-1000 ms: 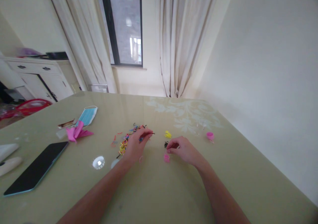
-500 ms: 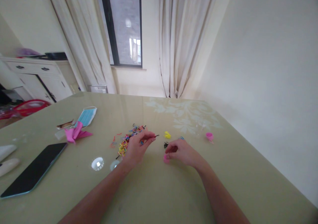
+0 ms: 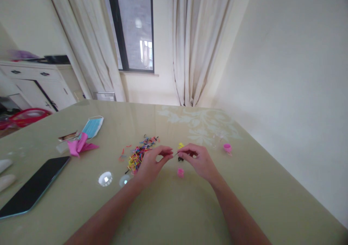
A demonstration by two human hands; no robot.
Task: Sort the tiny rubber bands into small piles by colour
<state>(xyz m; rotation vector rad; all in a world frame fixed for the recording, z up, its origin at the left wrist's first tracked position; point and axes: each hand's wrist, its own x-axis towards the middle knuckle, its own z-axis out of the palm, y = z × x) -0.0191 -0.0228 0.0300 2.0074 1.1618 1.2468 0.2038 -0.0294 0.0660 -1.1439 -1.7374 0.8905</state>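
A heap of small coloured rubber bands (image 3: 138, 152) lies on the olive table (image 3: 174, 208). My left hand (image 3: 152, 161) is beside the heap, its thumb and forefinger pinched together. My right hand (image 3: 196, 160) faces it, fingertips pinched on a thin black band (image 3: 176, 153) that reaches towards the left fingertips. Under the hands lie a small black pile (image 3: 181, 159), a yellow pile (image 3: 180, 145) and a pink pile (image 3: 180, 172).
A dark phone (image 3: 29, 190) lies at the left, with a pink paper shape (image 3: 78, 146) and a blue face mask (image 3: 92, 127) behind it. A small pink cap (image 3: 227, 148) sits to the right. Wall at the right, curtains and window behind.
My left hand has carried a black band rightwards from the heap. My right hand has risen from the pink pile to meet it, and both sets of fingertips now nearly touch.
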